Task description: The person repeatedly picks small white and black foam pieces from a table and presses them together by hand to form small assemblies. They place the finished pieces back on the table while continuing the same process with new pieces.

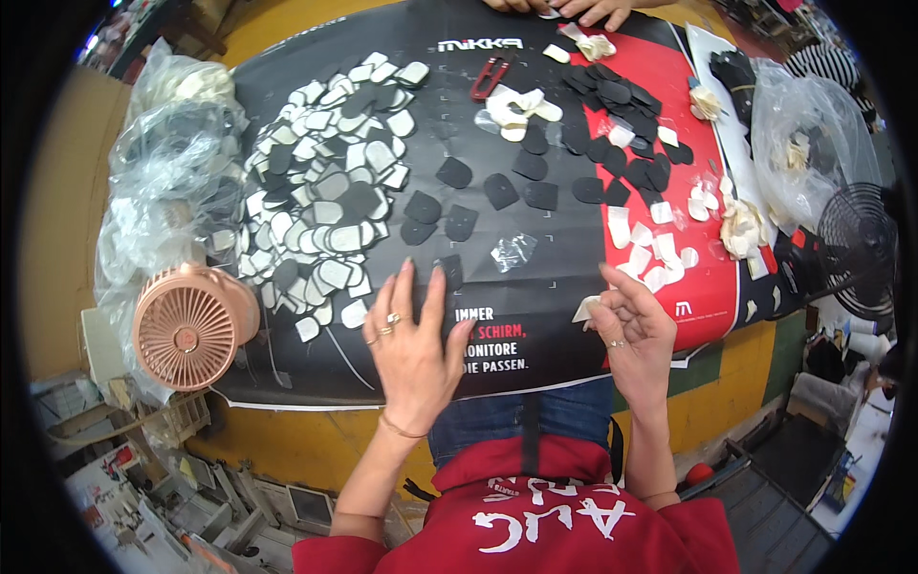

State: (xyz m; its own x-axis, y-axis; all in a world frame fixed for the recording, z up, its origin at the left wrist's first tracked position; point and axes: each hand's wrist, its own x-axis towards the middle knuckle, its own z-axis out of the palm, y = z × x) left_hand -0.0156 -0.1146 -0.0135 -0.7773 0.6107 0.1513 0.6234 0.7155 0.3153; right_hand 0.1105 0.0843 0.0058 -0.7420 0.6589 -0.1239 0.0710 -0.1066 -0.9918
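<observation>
Left hand (413,337): flat, fingers spread, pressing a black foam pad (449,269).
Right hand (629,323): pinching what looks like white backing paper (585,308).

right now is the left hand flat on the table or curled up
Flat: the left hand lies palm down with fingers spread on the black poster, fingertips by a black piece. The right hand pinches a white scrap.

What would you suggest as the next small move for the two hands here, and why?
Probably drop the white backing strip pinched in the right hand onto the white scrap pile beside it, since the left hand already presses a black piece flat.
</observation>
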